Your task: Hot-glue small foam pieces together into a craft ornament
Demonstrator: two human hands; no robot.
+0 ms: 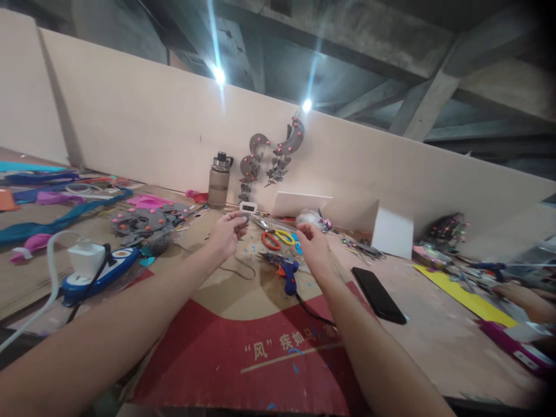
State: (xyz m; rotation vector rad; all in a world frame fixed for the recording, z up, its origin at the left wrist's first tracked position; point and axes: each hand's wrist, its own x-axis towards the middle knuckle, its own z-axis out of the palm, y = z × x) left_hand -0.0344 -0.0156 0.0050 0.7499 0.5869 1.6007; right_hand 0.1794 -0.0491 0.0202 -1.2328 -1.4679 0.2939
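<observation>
Room: bare concrete beams overhead, two glaring lamps; a pale board wall backs the desk.
Desk: strewn with craft scraps; a red-printed cardboard sheet lies under both forearms, probably as a work mat.
Landmark, glue gun: blue, lying on the sheet between the two hands, cord trailing toward the viewer.
Left of gun: power strip with a white plug in it, likely feeding the gun.
Right of gun: black phone flat on the desk.
Behind gun: orange and yellow scissors; farther back a water bottle.
Left hand: above-left of gun, fingers closed on a small grey piece, lifted clear of the desk.
Right hand: above-right of gun, fingers curled; whether they pinch anything, cannot tell.
</observation>
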